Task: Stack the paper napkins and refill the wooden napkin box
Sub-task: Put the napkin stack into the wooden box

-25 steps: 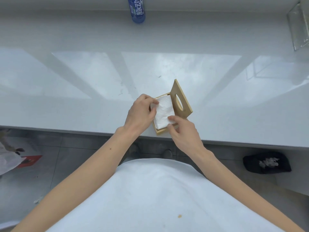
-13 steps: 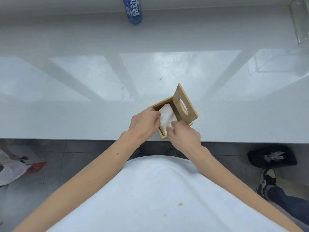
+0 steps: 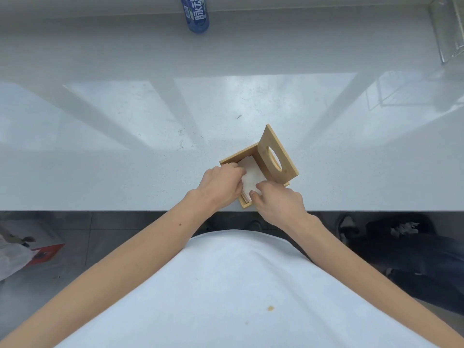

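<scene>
Your left hand [image 3: 221, 187] and right hand [image 3: 277, 202] both press down on a white stack of napkins [image 3: 252, 175] sitting inside the wooden box [image 3: 242, 203], fingers flat on the paper rather than gripping it. The box rests near the front edge of the white counter [image 3: 125, 146], its lid [image 3: 276, 154] with the oval hole standing upright. A blue bottle [image 3: 195, 13] stands well apart at the back.

We see the napkin box [image 3: 251, 156] at the counter's [image 3: 125, 172] near edge, napkins [image 3: 251, 175] inside it between our fingers: left hand [image 3: 221, 184] to their left, right hand [image 3: 278, 202] nearer us. The lid [image 3: 275, 156] stands beyond the right fingertips (hinged upright), and a bottle [image 3: 195, 13] lies far behind.
</scene>
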